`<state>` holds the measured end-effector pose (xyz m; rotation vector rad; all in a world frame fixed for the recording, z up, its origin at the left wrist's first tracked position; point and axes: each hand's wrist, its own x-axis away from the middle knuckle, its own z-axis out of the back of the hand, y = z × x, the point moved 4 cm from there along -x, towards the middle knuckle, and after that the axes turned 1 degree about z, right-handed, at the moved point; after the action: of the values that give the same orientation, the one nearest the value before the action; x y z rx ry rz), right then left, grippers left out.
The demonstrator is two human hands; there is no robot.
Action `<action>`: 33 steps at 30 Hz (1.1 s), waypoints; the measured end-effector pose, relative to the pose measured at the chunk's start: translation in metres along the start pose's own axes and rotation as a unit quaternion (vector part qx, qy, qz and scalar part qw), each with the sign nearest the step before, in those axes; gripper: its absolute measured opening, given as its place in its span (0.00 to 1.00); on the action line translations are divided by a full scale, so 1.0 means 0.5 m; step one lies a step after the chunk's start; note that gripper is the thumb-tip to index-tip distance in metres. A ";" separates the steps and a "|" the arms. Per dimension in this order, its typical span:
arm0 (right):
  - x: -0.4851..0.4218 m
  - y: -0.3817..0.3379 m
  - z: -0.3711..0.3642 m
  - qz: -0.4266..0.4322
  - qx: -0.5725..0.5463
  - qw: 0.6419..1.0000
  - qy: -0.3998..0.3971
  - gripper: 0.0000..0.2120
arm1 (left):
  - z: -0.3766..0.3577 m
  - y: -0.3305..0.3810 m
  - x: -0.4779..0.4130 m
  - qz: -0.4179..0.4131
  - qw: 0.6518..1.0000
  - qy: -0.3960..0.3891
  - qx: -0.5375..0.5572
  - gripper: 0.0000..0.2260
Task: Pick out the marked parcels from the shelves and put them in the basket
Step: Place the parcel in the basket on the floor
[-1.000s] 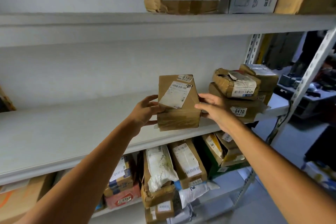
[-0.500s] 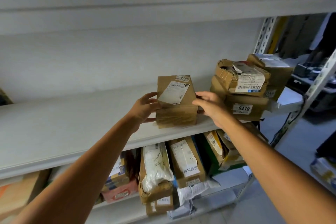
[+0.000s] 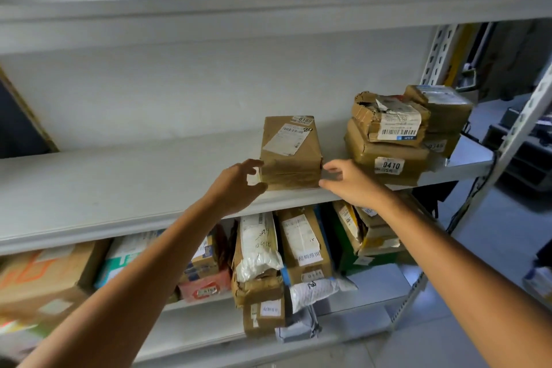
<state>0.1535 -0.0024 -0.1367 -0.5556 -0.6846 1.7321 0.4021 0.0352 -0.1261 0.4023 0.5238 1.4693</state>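
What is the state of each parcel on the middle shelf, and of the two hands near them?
Brown parcel: upright, taped shut, standing near the front edge of the middle shelf.
Left hand: open, fingers spread at the parcel's left side; contact unclear.
Right hand: open, fingers straight at its lower right corner.
Parcel 0410: lying flat, bottom of a stack.
Torn parcel: ripped at one corner, on top of that stack.

Close head-worn view toward shelves (image 3: 119, 188)
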 end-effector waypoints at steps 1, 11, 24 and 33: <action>0.014 0.002 -0.002 0.007 0.026 1.000 -0.013 0.25 | -0.001 0.004 0.020 -0.003 0.999 -0.001 -0.032 0.24; 0.158 0.015 -0.064 0.054 0.103 0.992 -0.053 0.27 | -0.035 -0.031 0.216 0.028 0.987 -0.001 -0.159 0.26; 0.275 0.081 -0.100 -0.040 0.122 0.991 -0.022 0.24 | -0.159 -0.078 0.261 -0.021 0.992 -0.056 -0.115 0.25; 0.330 0.208 -0.026 -0.093 0.117 0.989 0.000 0.22 | -0.293 0.020 0.220 -0.055 0.988 -0.110 -0.090 0.23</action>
<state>0.0486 0.1392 -0.2214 -0.3175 -0.5073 1.6095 0.3143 0.1368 -0.2513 0.3802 0.2304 1.3337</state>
